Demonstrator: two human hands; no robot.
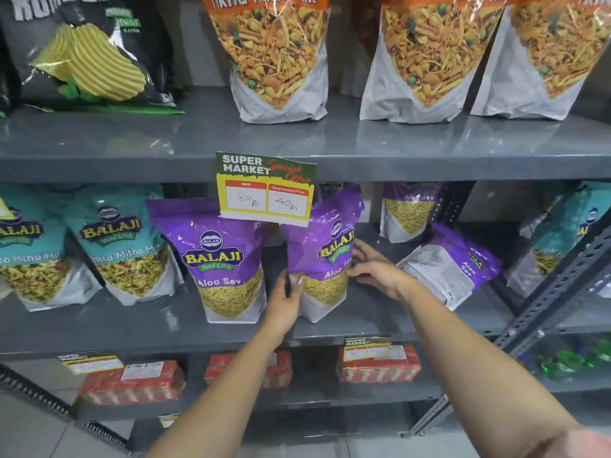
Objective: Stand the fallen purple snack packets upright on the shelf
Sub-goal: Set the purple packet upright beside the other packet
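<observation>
A purple Aloo Sev packet [322, 256] stands on the grey middle shelf [380, 322], leaning slightly to the right. My left hand [286, 299] grips its lower left edge and my right hand [373, 269] holds its right side. To its left another purple packet [221, 259] stands upright. On the right a purple packet [453, 266] lies fallen on its side, back label showing. A further purple packet [408, 209] stands at the back of the shelf.
A price card [264, 188] hangs from the upper shelf edge over the purple packets. Teal snack packets [122, 246] stand at left and another [562, 239] at far right. A slotted metal upright [555, 292] crosses the right side. Red packs [132, 383] lie below.
</observation>
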